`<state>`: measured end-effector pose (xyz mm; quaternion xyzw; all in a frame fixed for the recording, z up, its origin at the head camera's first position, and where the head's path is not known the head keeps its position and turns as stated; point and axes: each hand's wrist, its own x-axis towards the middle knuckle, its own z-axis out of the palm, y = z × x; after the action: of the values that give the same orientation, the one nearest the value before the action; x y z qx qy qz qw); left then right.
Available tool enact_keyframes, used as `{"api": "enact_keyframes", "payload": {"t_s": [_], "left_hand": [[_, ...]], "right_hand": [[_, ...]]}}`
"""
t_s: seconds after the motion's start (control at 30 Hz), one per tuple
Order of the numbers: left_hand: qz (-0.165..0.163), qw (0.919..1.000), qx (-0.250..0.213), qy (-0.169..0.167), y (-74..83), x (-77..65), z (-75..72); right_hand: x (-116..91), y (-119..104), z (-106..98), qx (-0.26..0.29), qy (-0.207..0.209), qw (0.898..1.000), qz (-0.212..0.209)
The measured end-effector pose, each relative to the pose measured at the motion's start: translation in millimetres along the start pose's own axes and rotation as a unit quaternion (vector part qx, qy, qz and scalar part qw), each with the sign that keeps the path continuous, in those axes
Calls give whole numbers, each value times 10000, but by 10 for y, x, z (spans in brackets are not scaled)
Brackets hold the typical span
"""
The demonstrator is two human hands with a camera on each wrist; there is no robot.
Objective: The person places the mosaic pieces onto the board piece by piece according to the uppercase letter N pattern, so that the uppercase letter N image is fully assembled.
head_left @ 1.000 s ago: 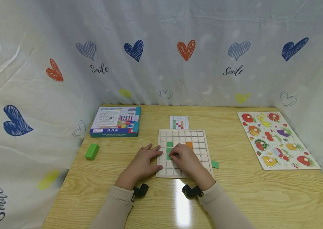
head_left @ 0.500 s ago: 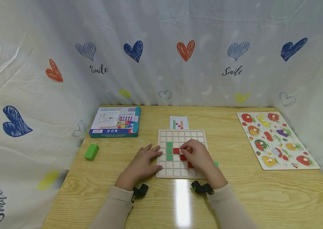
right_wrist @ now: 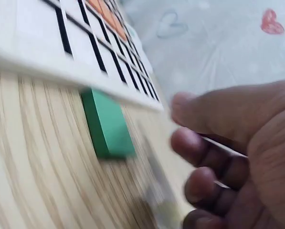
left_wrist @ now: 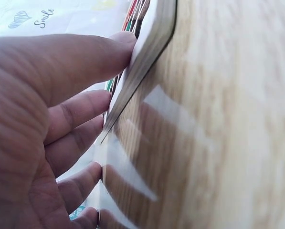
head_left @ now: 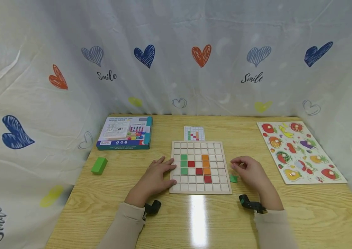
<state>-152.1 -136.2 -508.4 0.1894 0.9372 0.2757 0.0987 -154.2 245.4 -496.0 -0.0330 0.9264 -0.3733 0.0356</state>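
Note:
A wooden grid board [head_left: 192, 187] lies on the table. On it are a column of green tiles [head_left: 183, 164], a diagonal of red tiles [head_left: 199, 171] and a column of orange tiles [head_left: 206, 164]. My left hand [head_left: 154, 175] rests spread along the board's left edge, thumb and fingertips touching it. Off the board's right side, my right hand [head_left: 252, 173] hovers with loosely bent fingers and nothing between them. Just left of it lies a loose green tile [right_wrist: 109, 124], flat on the table and apart from the fingers in the right wrist view.
Behind the board lies a small pattern card [head_left: 194, 133] printed with a coloured grid. A boxed bead set [head_left: 124, 133] and a green block [head_left: 99, 165] are at the left. A fruit puzzle board [head_left: 300, 152] lies at the right. A printed curtain hangs behind.
My right hand has left the lower green tile on the board and moved right, past the board's edge, near the loose green tile. The red and orange tiles are uncovered. My left hand stays put.

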Motion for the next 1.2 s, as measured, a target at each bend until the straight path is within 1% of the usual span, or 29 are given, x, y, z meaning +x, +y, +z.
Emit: {"api": "enact_keyframes", "payload": {"t_s": [0.07, 0.13, 0.2, 0.3, 0.4, 0.6, 0.73, 0.97, 1.2], "left_hand": [[-24, 10000, -15, -20, 5, -5, -2], [-40, 10000, -15, -44, 10, -8, -3], [-50, 10000, -16, -58, 13, -10, -5], [-50, 10000, -4, -62, 12, -9, -4], [-47, 10000, 5, -51, 7, -8, 0], [-43, 10000, 35, -18, 1, -7, 8], [-54, 10000, -3, -20, 4, -9, 7], [-47, 10000, 15, -25, 5, -8, 5], [-49, 10000, -27, -42, 17, -10, -8]], "right_hand": [[-52, 75, -48, 16, -221, 9997, 82], [-94, 134, -73, 29, -441, 9990, 76], [-125, 171, -80, 62, -616, 9981, -45], [-146, 197, -68, 26, -700, 9971, -303], [-151, 193, -51, 7, -689, 9963, -506], [-155, 186, -35, -11, -723, 9957, -580], [-161, 161, -43, -55, -692, 9963, -508], [-167, 94, -50, -302, -379, 9982, -365], [-155, 87, -28, -39, -353, 9993, -104]]}}
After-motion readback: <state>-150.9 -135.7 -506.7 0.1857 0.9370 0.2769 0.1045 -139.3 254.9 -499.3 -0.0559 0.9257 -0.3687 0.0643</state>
